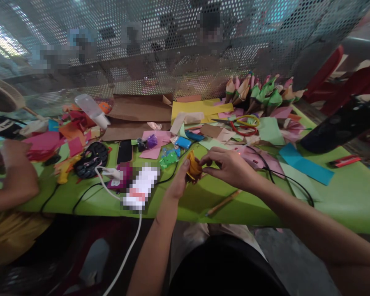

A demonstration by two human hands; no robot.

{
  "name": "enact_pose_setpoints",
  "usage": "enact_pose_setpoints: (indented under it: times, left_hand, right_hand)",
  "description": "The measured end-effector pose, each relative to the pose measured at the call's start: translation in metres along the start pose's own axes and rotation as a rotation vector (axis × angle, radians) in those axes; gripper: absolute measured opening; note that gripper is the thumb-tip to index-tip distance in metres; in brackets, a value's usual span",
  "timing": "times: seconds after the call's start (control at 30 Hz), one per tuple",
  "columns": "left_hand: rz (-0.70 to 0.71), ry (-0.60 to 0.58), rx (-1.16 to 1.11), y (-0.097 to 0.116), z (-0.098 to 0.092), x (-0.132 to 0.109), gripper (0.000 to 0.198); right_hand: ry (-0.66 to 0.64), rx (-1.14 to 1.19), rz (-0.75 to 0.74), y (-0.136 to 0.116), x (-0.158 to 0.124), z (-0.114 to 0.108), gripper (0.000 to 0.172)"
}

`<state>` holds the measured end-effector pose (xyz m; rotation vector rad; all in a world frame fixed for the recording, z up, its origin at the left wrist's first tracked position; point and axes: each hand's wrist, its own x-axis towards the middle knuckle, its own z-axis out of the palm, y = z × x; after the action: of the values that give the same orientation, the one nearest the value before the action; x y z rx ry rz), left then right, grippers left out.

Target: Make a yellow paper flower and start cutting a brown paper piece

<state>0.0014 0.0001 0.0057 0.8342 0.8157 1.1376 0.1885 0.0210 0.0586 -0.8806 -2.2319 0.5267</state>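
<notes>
In the middle of the head view, my left hand (181,176) is closed around a yellow-orange folded paper piece (194,165), thumb along its left side. My right hand (223,164) reaches in from the right with its fingers curled and thumb and fingertips pinched at the paper's right edge. Whether the right fingertips grip the paper or something tiny is too small to make out. Below my right hand a brown pen-like stick (223,202) lies on the green table cover (197,205).
A phone (142,187) with a white cable lies left of my hands. Scissors (243,127), coloured paper (306,164), paper cones (265,92), a dark bottle (329,123) and a red marker (343,161) lie beyond and right. Another person's arm (14,176) rests at left.
</notes>
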Motion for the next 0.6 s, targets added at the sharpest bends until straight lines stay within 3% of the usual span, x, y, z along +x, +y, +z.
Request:
enact_pose_setpoints:
  times: [0.27, 0.6]
  left_hand:
    - [0.025, -0.020, 0.023, -0.0017, -0.0025, -0.0004, 0.058]
    - [0.039, -0.035, 0.112, -0.0055, -0.0072, 0.0025, 0.051]
  right_hand:
    - [0.009, -0.005, 0.013, -0.0004, -0.0009, 0.0010, 0.013]
    - [-0.046, 0.070, 0.030, -0.0027, 0.0014, 0.0009, 0.009]
